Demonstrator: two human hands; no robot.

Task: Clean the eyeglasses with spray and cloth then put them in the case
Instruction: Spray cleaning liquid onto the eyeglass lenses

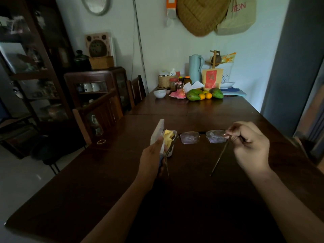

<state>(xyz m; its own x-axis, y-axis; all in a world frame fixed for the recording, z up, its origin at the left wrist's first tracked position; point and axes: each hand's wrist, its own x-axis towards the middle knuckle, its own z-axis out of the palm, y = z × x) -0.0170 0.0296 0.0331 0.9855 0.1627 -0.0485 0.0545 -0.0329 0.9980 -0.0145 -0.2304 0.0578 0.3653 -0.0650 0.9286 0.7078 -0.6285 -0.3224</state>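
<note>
The eyeglasses (190, 137) hover above the dark wooden table (201, 116), temples unfolded toward me, and both lenses look smeared or wet. My right hand (249, 144) pinches the frame at its right hinge. My left hand (150, 158) grips a small white and blue spray bottle (162, 149), mostly hidden by my fingers, just beside the left temple. Behind that hand a clear plastic case (157, 130) stands open on the table. A crumpled yellow cloth (169, 137) lies inside it.
At the table's far end stand fruit (204, 95), a white bowl (159, 93), jars, a basket and a pale blue jug (195, 69). Wooden chairs (100, 116) line the left side. A rubber band (101, 141) lies near the left edge.
</note>
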